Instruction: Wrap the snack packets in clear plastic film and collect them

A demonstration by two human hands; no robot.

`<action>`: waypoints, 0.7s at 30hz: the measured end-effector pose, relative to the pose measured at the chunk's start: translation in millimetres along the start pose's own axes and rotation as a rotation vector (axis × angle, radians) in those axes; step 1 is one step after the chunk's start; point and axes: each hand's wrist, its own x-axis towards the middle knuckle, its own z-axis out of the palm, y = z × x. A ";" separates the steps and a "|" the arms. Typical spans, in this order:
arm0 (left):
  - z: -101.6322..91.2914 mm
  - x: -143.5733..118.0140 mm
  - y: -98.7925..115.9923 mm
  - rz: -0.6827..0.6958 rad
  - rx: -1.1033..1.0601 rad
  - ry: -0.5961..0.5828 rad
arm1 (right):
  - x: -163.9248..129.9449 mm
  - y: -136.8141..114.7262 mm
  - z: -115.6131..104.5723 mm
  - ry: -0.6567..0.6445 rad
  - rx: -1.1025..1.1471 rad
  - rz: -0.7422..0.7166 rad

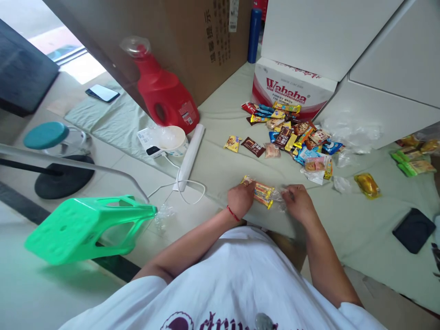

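My left hand (240,200), with a red string on its wrist, is closed around some yellow-wrapped snack bars (263,192) near the cloth's front edge. A clear plastic bag (277,198) lies partly over the right end of the bars. Its loose end is pinched in the closed fingers of my right hand (298,201). Just beyond my hands lie a brown snack packet (253,146), a yellow snack packet (233,143) and a small pinkish packet (272,150). Behind them is a pile of mixed wrapped snacks (302,142).
A white-and-red carton (292,87) stands behind the pile. Crumpled clear plastic (354,130) and a yellow packet (367,185) lie right, near a dark pouch (414,230). To the left are a red jug (165,89), a paper tub (175,141), a cable and a green stool (79,224).
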 end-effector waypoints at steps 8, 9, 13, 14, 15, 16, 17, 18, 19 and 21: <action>-9.2 2.1 -5.4 -0.045 -0.120 0.205 | 23.2 -92.4 28.4 -0.170 -0.229 -0.041; -9.7 4.7 -8.6 -0.106 -0.157 0.248 | 23.7 -96.6 33.6 -0.177 -0.239 -0.048; -11.3 14.1 -18.7 -0.243 -0.213 0.239 | 17.4 -93.4 41.0 -0.128 -0.169 -0.078; -12.0 14.3 -18.2 -0.225 -0.220 0.210 | 14.6 -90.6 41.0 -0.116 -0.119 -0.064; -12.6 13.2 -16.0 -0.197 -0.236 0.187 | 11.4 -87.6 40.9 -0.109 -0.040 -0.043; -13.0 10.7 -12.3 -0.168 -0.262 0.176 | 7.8 -84.5 40.8 -0.107 0.078 -0.010; -12.7 6.8 -7.3 -0.137 -0.293 0.180 | 3.5 -81.1 40.6 -0.104 0.237 0.034; -11.6 1.9 -1.3 -0.100 -0.320 0.197 | -1.7 -77.3 40.1 -0.101 0.431 0.080; -9.6 -3.8 5.2 -0.044 -0.338 0.223 | -7.7 -72.9 39.2 -0.096 0.648 0.122; -2.5 -15.7 19.1 0.122 -0.342 0.295 | -22.9 -62.8 35.4 -0.075 1.070 0.193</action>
